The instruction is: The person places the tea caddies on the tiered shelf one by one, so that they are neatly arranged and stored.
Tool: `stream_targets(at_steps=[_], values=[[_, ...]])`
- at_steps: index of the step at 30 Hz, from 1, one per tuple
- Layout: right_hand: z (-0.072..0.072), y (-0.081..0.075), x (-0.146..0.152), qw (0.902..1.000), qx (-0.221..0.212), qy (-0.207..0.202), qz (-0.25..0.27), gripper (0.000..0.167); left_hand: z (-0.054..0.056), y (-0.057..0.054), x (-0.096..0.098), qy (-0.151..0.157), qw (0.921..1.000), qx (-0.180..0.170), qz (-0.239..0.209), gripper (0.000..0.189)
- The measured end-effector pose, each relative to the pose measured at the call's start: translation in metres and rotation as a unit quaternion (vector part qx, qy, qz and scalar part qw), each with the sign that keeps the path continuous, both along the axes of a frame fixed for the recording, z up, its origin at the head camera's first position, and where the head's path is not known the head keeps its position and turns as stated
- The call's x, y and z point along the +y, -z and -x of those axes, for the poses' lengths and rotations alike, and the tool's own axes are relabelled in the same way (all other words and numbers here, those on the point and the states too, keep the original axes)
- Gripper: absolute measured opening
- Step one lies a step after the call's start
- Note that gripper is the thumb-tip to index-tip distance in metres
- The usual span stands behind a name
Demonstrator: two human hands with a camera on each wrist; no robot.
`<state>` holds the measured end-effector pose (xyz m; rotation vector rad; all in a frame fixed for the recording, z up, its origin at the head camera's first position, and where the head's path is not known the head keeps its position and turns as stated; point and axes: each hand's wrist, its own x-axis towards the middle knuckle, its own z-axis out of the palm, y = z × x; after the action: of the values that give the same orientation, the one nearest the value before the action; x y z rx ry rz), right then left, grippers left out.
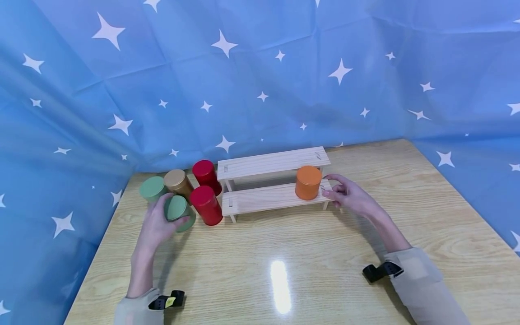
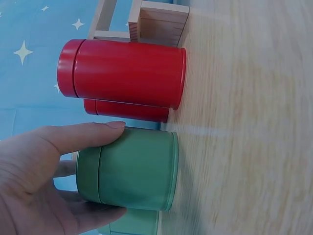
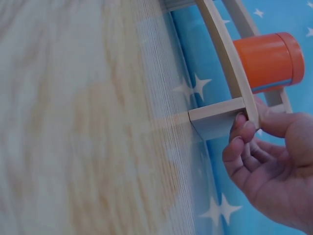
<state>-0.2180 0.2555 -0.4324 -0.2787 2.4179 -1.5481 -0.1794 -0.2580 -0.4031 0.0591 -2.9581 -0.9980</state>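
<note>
My left hand (image 1: 160, 221) grips a short green canister (image 2: 134, 169), thumb on one side and fingers round the other. It appears to be standing on the table, close to a tall red canister (image 1: 206, 206). At the right end of the two-step wooden rack (image 1: 264, 198), my right hand (image 1: 347, 196) pinches the lower board's end between thumb and fingers, as the right wrist view shows. An orange canister (image 3: 266, 61) stands on that lower board, just left of the right hand.
Behind the held canister are a second green canister (image 1: 152, 188), a gold-brown canister (image 1: 178, 183) and another red canister (image 1: 206, 174). The rack's upper step (image 1: 272, 163) lies near the blue star-patterned cloth (image 1: 260, 67). A light reflection shows on the wooden table (image 1: 325, 271).
</note>
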Motion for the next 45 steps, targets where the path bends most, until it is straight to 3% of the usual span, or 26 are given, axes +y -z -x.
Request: stream_targets(at_steps=[8, 15, 23, 30, 34, 41, 45], values=[[0.0, -0.002, 0.0, 1.0, -0.002, -0.001, 0.0, 0.065, -0.007, -0.012, -0.002, 0.005, 0.9993, 0.035, 0.009, 0.077], [0.0, -0.004, 0.0, 1.0, 0.004, -0.005, -0.001, 0.066, -0.016, -0.026, -0.003, -0.014, 0.9944, 0.104, -0.006, 0.078], [-0.001, -0.004, -0.001, 0.9999, 0.005, -0.003, -0.01, 0.065, -0.022, -0.037, 0.005, -0.045, 0.98, 0.19, -0.038, 0.074], [-0.001, -0.004, 0.0, 1.0, 0.003, -0.003, -0.006, 0.067, -0.025, -0.046, 0.014, -0.061, 0.9592, 0.271, -0.055, 0.072], [-0.001, -0.005, 0.0, 1.0, 0.002, -0.004, 0.001, 0.067, -0.027, -0.051, 0.024, -0.06, 0.9551, 0.285, -0.056, 0.072], [-0.001, -0.005, 0.0, 1.0, 0.0, -0.004, 0.007, 0.069, -0.028, -0.052, 0.044, -0.025, 0.9608, 0.267, -0.069, 0.072], [-0.001, -0.005, 0.001, 0.9999, 0.0, -0.005, 0.01, 0.07, -0.026, -0.05, 0.055, -0.001, 0.9602, 0.269, -0.073, 0.072]])
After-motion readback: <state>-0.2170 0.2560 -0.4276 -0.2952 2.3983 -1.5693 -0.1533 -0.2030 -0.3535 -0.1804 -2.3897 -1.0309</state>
